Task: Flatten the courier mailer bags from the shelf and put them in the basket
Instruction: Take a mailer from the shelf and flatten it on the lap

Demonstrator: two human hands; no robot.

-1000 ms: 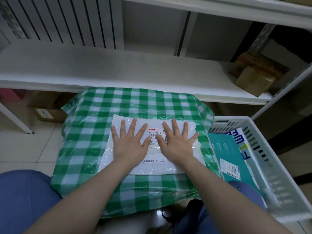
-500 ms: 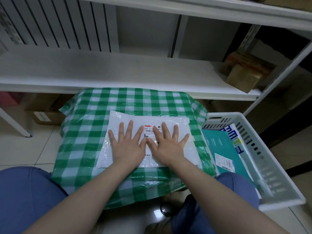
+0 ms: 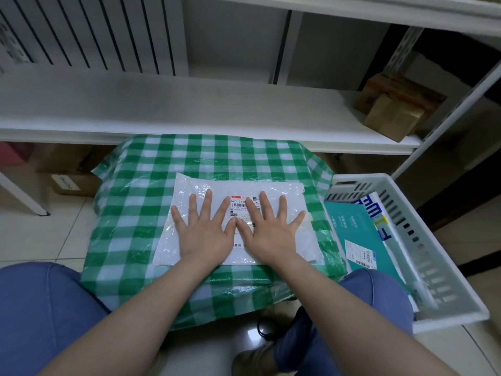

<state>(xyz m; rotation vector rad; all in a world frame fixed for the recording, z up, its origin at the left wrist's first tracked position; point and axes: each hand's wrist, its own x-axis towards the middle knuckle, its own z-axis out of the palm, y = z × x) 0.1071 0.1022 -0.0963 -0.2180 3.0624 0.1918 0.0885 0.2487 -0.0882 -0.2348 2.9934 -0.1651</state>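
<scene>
On the checked bench (image 3: 130, 213), left hand (image 3: 204, 232) and right hand (image 3: 271, 232), grip released, press a white mailer (image 3: 287, 191) flat; two mailers (image 3: 352, 229) already lie in the basket (image 3: 360, 178).

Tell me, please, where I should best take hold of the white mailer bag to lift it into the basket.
Pinch the right short edge, coming from the basket side with the right hand. The white mailer bag lies flat on the checked cover, so only an edge offers grip, and that one is nearest the basket.
</scene>
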